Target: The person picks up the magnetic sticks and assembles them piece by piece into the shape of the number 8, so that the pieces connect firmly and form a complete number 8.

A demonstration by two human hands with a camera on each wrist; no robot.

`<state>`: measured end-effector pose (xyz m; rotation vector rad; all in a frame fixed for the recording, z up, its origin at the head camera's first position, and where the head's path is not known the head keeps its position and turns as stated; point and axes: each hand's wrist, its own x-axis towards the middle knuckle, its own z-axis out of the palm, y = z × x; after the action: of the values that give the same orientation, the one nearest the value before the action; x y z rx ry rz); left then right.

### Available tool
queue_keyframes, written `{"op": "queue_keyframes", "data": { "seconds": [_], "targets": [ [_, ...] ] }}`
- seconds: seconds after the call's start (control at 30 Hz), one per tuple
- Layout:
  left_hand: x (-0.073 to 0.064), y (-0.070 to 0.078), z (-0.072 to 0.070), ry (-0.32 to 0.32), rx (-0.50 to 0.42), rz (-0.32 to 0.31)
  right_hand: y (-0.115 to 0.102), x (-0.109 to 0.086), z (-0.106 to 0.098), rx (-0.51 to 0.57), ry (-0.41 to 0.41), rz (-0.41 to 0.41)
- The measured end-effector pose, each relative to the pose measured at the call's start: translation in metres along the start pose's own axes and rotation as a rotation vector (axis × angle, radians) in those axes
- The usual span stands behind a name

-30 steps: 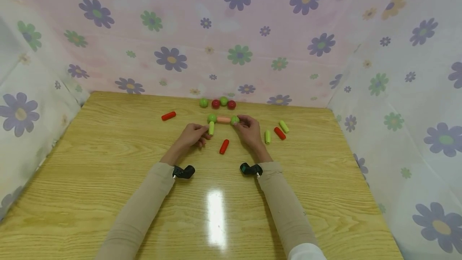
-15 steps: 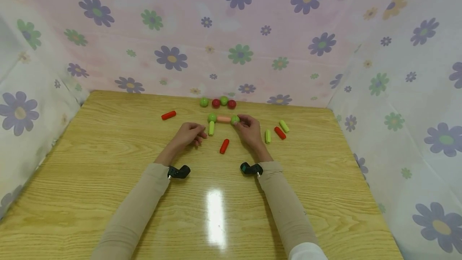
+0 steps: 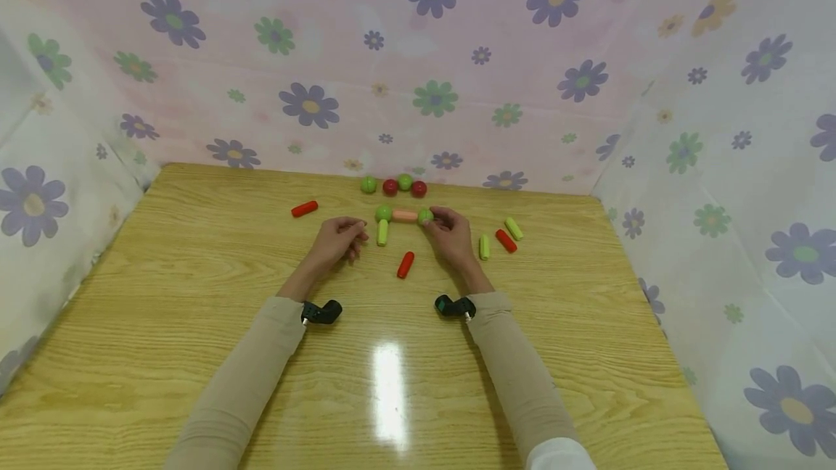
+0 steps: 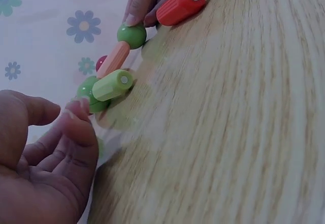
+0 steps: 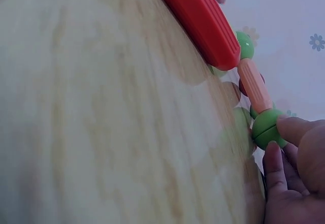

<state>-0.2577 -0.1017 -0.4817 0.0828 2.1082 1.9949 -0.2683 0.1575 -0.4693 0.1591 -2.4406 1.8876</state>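
Note:
A salmon-pink ribbed rod (image 3: 404, 216) joins two green balls, lying across the table's far part. My right hand (image 3: 452, 238) pinches the right green ball (image 5: 267, 128) between thumb and fingers. At the left green ball (image 3: 383, 214) a light green rod (image 3: 382, 233) is attached, pointing toward me, with a silver disc in its free end. Just left of that rod, my left hand (image 3: 336, 241) holds nothing, its fingers loosely bent and apart from the pieces. Between the hands lies a red rod (image 3: 406, 265), nearest to me.
Behind the joined pieces sit two loose green balls (image 3: 369, 185) and two dark red balls (image 3: 419, 188). Right of my right hand lie two light green rods (image 3: 485, 247) and a red rod (image 3: 506, 240). Another red rod (image 3: 305, 209) lies far left. A flowered cloth (image 3: 366, 71) borders the table.
My left hand has let go of the light green rod and drawn back to the left. The rod stays at the left green ball. My right hand keeps its place on the right ball.

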Motion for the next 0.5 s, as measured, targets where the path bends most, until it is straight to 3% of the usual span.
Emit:
{"op": "queue_keyframes", "data": {
  "seconds": [0.17,0.33,0.5],
  "targets": [
    [0.003,-0.004,-0.002,0.062,-0.078,0.035,-0.003,-0.005,0.002,0.002,0.093,-0.016],
    [0.011,-0.008,-0.004,0.090,-0.117,0.096,-0.008,-0.007,0.001,0.091,0.218,-0.111],
    [0.023,-0.011,-0.003,0.146,-0.137,0.161,-0.003,0.000,0.002,0.146,0.208,-0.159]
  ]
}}
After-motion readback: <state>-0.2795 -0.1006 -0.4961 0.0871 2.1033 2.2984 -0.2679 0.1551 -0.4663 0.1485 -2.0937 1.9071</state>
